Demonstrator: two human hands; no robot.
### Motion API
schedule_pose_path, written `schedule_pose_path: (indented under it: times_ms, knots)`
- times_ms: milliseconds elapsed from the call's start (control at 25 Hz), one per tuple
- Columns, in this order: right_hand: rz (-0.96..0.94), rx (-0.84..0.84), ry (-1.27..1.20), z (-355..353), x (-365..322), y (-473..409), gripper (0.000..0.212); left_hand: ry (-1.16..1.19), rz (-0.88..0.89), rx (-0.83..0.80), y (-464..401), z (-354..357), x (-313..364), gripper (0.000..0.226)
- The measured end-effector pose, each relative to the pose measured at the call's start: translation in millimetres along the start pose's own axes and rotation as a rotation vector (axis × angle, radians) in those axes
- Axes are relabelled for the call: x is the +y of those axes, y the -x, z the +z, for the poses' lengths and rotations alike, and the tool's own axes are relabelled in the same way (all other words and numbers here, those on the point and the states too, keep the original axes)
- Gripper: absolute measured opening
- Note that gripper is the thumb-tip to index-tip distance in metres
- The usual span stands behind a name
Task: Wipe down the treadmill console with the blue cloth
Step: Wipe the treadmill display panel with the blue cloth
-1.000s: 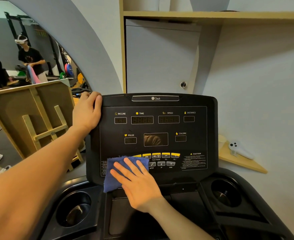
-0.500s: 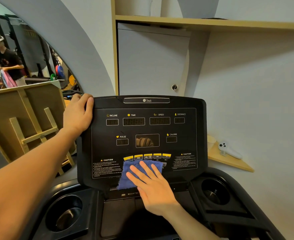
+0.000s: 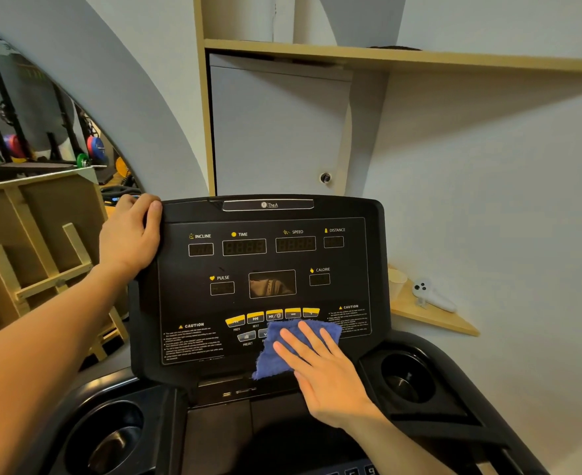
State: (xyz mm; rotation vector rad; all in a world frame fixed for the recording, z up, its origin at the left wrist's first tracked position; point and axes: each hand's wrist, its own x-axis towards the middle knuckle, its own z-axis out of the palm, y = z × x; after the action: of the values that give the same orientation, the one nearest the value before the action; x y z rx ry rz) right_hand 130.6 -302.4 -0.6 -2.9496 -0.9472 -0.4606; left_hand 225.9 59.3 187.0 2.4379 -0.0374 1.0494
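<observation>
The black treadmill console (image 3: 269, 262) stands upright in front of me, with dark displays and a row of yellow buttons low on its face. My right hand (image 3: 320, 368) lies flat with straight fingers on the blue cloth (image 3: 275, 358), pressing it against the lower right part of the panel, just under the yellow buttons. The cloth covers some of the lower buttons. My left hand (image 3: 130, 234) grips the console's upper left corner, fingers curled over the top edge.
Cup holders sit at the lower left (image 3: 108, 437) and lower right (image 3: 406, 375) of the console. A white controller (image 3: 430, 296) lies on a small wooden shelf (image 3: 433, 320) at right. A wooden board and frame (image 3: 39, 252) stands at left; a cabinet (image 3: 275, 125) is behind.
My right hand has slid the blue cloth rightward along the bottom of the panel, from the lower left to under the yellow buttons. My left hand has kept its hold on the corner.
</observation>
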Motion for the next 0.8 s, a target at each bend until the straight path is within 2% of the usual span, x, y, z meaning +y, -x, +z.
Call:
schedule_pose_path:
  times_ms: [800]
  knots:
    - [0.264,0.008,0.035,0.1,69.0,40.4,0.059,-0.010,0.006,0.025,1.4,-2.5,7.0,0.033]
